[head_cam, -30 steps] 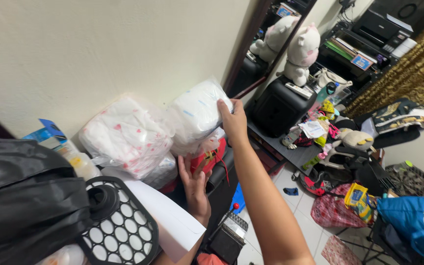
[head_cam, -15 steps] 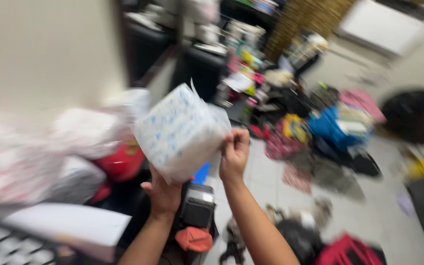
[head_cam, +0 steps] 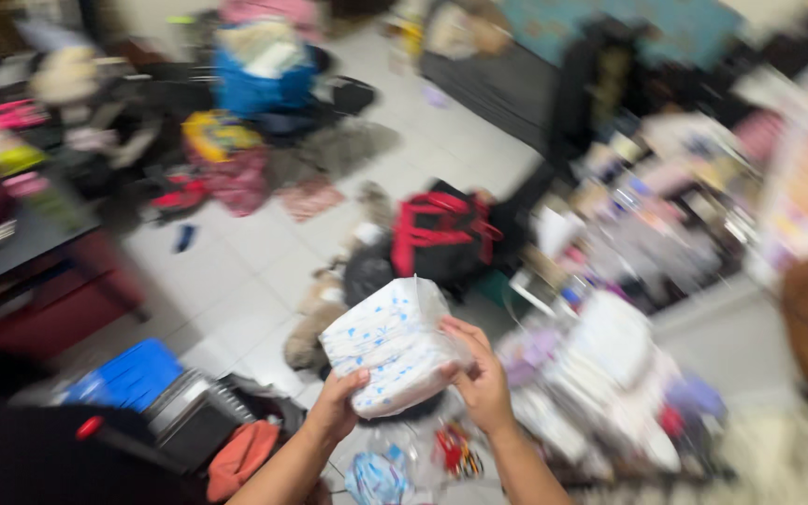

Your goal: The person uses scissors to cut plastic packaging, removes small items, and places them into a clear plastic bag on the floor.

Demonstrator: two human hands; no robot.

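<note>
Even indoor light, no glare, heavy motion blur throughout, strongest toward the edges.

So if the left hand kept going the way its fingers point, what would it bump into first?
The left hand already presses the white packet with blue spots. Past it probably comes the black and red bag, though depth is blurry.

The only broad open stretch is the pale tiled floor (head_cam: 236, 271) running from centre-left toward the top, with loose clutter scattered on it and a red-and-black bag (head_cam: 441, 234) standing at its right edge. Below the left hand (head_cam: 339, 411) and right hand (head_cam: 481, 379), which grip a blue-dotted white packet (head_cam: 390, 346), a dark box-shaped device (head_cam: 194, 421), an orange cloth (head_cam: 240, 454) and small litter crowd the way down. To the right a blurred heap of stacked items (head_cam: 610, 374) blocks sideways passage; to the left stands a dark red low cabinet (head_cam: 39, 290).
</note>
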